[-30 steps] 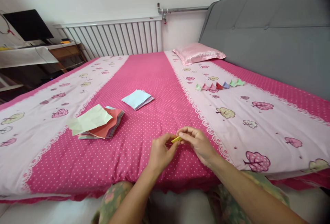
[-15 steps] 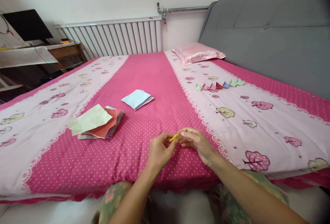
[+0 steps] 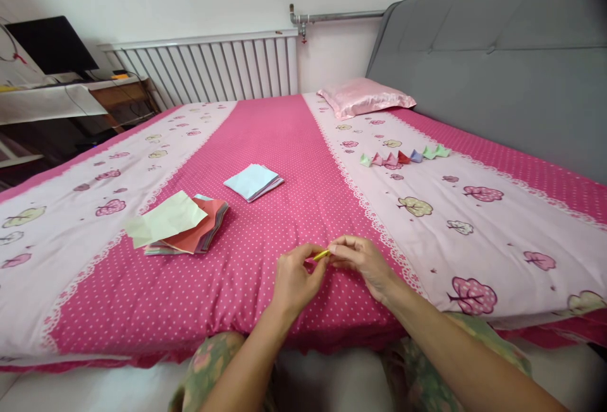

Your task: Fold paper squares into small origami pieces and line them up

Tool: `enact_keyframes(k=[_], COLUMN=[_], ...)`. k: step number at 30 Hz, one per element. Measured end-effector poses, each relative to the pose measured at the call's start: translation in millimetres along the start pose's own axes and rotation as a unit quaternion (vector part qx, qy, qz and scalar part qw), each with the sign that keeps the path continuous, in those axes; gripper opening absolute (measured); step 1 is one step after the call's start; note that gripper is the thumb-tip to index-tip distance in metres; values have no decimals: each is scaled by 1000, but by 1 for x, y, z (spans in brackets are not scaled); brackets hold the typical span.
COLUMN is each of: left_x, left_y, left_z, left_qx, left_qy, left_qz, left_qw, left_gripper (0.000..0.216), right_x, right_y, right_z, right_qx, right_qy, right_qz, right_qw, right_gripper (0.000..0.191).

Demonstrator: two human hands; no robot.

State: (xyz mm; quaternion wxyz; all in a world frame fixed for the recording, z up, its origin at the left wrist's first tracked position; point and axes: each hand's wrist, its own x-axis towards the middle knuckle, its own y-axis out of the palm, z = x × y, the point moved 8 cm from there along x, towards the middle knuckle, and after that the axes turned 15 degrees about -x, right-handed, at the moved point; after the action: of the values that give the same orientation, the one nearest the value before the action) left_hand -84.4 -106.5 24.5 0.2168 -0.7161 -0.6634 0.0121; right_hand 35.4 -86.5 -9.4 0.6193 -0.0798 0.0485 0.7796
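A small folded piece of yellow paper [image 3: 321,254] is held just above the near part of the bed, seen almost edge-on. My left hand [image 3: 296,276] pinches it between thumb and fingers from the left. At its right end, the thumb and fingertips of my right hand [image 3: 361,263] close on it too. The fingers hide parts of the paper, so its full shape does not show.
Left of my hands lie a stack of coloured paper sheets [image 3: 177,222] and a smaller pale-blue-topped stack [image 3: 253,181]. Several small folded paper figures [image 3: 403,157] form a row at right. Behind them are a pink pillow [image 3: 365,97] and a grey headboard [image 3: 497,77].
The yellow paper has turned, showing a narrower edge now. My right fingers have drawn in closer around its right end; my left hand stays nearly in place.
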Motion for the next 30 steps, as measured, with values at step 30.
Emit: enact_keyframes(k=[30], left_x=[-3], left_y=[1], left_z=[12], left_qx=[-180], left_qy=[-61], left_qz=[-65], left_qw=[980], left_gripper=[12], right_x=[1], right_y=[-1], right_z=[1], right_qx=[-18], right_qy=[-29], right_qz=[-51], right_qw=[998], right_gripper=[13])
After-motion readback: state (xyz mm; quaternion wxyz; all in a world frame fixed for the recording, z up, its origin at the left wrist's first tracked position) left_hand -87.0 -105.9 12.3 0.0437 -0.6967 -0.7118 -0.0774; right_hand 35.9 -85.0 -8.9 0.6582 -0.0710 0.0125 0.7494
